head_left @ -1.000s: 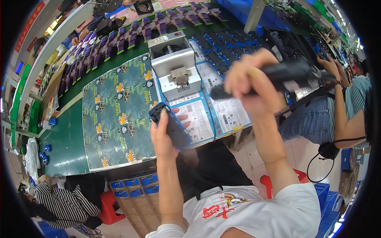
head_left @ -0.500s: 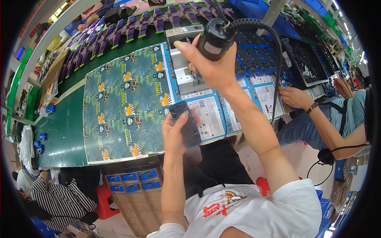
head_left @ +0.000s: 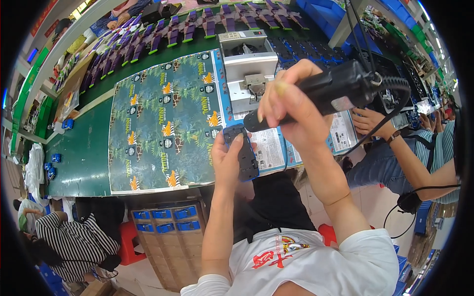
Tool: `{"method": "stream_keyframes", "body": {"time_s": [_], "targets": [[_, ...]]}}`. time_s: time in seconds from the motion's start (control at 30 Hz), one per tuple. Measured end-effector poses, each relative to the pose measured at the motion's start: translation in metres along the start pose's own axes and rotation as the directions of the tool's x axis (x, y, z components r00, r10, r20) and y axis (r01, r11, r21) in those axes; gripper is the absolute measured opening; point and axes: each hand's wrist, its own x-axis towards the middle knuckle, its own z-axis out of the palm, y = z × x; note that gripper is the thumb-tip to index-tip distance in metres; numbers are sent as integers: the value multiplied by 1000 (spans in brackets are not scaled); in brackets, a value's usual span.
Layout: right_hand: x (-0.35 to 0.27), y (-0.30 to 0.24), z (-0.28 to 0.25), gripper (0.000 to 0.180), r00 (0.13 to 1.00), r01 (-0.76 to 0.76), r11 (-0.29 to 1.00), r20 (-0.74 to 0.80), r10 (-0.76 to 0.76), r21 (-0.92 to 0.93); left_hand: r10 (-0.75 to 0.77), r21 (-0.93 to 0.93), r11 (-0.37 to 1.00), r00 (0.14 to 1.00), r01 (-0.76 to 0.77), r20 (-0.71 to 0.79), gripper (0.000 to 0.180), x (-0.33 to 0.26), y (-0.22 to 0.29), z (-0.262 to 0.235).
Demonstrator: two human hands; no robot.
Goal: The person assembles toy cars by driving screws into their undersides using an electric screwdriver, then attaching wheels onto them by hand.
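In my left hand (head_left: 226, 162), fingers wrapped round its edges and thumb on top, is a black toy car base (head_left: 250, 165) with a blue rim. A black corded electric screwdriver (head_left: 340, 89) is gripped by my right hand (head_left: 301, 106). It lies slanted, its narrow front end pointing left and down near the far end of the base. I cannot tell whether its tip touches the base. Just beyond my hands stands a grey metal screw feeder (head_left: 247, 66), partly covered by my right hand.
A patterned sheet (head_left: 168, 128) covers much of the green table (head_left: 79, 158). Rows of black-and-blue parts (head_left: 308, 53) lie behind the feeder. Purple strapped pieces (head_left: 173, 32) line the far side. At right, a co-worker's hand (head_left: 370, 121) rests near the table edge. The screwdriver's cord (head_left: 380, 130) hangs beside my right arm.
My right hand has drawn the screwdriver back from the feeder and tilted it from upright to slanted, its front end now near the base. My left hand still holds the base.
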Motion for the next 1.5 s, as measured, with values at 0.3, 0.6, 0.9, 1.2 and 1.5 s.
{"method": "stream_keyframes", "body": {"time_s": [0.3, 0.6, 0.9, 1.2, 1.5], "targets": [[-11, 20, 13, 19, 999, -29, 994, -48, 24, -105, 60, 43, 997, 998, -61, 21, 28, -3, 2, 5], [-9, 28, 12, 32, 959, 181, 900, 272, -73, -396, 232, 84, 969, 973, -231, -4, 30, -2, 14, 15], [-4, 32, 4, 30, 972, 16, 980, 231, 31, -197, 94, 60, 994, 995, -94, 15, 32, 2, 14, 7], [-4, 27, 3, 26, 965, 55, 975, 261, 3, -213, 24, -11, 1000, 999, -24, 34, 33, 1, 17, 7], [-7, 20, 1, 25, 980, -55, 995, 185, 70, -82, -53, 2, 999, 994, 53, 91, 36, -4, 20, 8]]}}
